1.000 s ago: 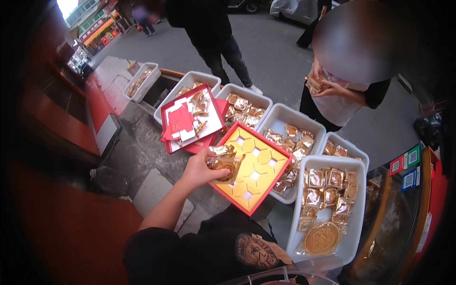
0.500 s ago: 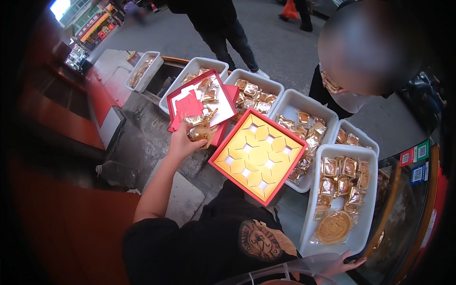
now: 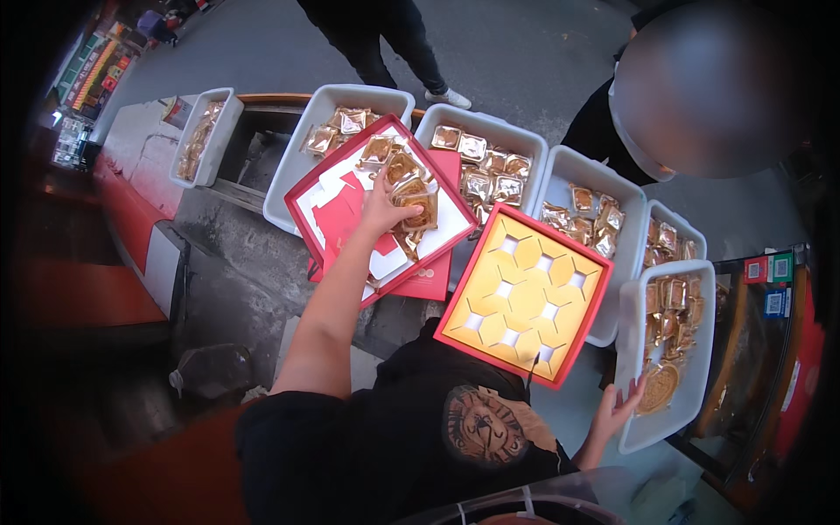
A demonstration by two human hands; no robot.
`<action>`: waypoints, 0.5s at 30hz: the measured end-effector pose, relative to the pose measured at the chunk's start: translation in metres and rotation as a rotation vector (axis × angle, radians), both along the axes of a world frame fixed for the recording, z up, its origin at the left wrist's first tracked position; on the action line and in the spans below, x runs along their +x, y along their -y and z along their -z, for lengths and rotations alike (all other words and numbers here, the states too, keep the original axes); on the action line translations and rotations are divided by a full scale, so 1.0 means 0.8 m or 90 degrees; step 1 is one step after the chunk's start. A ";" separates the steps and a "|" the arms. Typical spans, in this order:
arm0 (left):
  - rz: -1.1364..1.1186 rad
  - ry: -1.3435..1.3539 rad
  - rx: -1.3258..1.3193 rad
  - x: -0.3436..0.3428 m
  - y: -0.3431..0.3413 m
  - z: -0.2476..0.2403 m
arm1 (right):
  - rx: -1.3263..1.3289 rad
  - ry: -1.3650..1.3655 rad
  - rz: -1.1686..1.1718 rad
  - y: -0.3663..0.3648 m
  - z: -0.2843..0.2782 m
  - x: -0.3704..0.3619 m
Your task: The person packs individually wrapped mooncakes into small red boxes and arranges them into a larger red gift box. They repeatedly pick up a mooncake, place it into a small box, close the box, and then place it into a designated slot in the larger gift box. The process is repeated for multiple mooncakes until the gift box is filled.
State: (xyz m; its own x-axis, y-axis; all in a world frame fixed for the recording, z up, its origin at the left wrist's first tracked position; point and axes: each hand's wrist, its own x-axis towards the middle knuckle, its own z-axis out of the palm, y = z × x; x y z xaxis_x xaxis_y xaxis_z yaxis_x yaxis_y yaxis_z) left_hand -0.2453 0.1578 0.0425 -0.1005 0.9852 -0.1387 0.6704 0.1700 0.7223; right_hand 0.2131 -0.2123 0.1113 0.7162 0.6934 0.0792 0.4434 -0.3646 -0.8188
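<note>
My left hand [image 3: 383,213] is closed around a few mooncakes [image 3: 416,210] in clear wrappers. It is over a shallow red box lid [image 3: 300,194] with a white inside, which holds more wrapped cakes and a red card [image 3: 336,219]. To the right, an open red box [image 3: 448,325] shows a yellow insert with several star-shaped slits and no cakes in it. At the lower right my right hand [image 3: 615,409], fingers apart and holding nothing I can see, is at the near left edge of a white tub [image 3: 632,337], beside a large round wrapped cake [image 3: 658,388].
White tubs of wrapped cakes stand in a row, including one tub [image 3: 532,131] behind the boxes. Another red box [image 3: 424,282] lies under the lid. A person [image 3: 604,122] stands at the far right. A large clear plastic bottle [image 3: 213,371] lies at left.
My left hand has moved in over the lid with the wrapped cakes. My right hand has come up from the lower edge to the tub beside the large cake. The whole view has shifted.
</note>
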 end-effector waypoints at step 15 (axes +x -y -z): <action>-0.345 -0.107 -0.030 -0.126 0.139 -0.007 | -0.080 -0.191 -0.639 -0.387 0.065 -0.360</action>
